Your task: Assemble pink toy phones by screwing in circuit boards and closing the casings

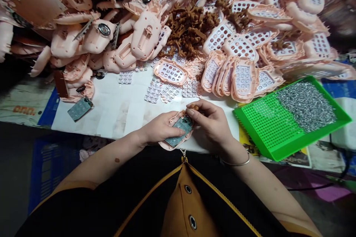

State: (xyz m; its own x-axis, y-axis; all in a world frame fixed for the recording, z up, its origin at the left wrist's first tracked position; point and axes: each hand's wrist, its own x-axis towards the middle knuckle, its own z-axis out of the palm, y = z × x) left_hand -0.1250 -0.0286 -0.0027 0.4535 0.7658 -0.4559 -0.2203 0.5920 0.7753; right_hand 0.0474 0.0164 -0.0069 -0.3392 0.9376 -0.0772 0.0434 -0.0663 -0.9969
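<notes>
My left hand grips a pink plastic toy shell near the table's front edge, thumb pressed on the green circuit board lying inside it. Pinched in the fingers of my right hand is a small brown plastic piece, close to the top end of the shell. The piece's exact shape is partly covered by the fingers. Ahead of my hands lie white keypad sheets and a pink front shell with a keypad in it. Several more keypad-filled shells lean together at the right.
A green perforated tray heaped with small metal screws stands at the right. Brown plastic pieces are piled at the back centre. Pink back shells crowd the left, near another circuit board. A blue crate is below the table.
</notes>
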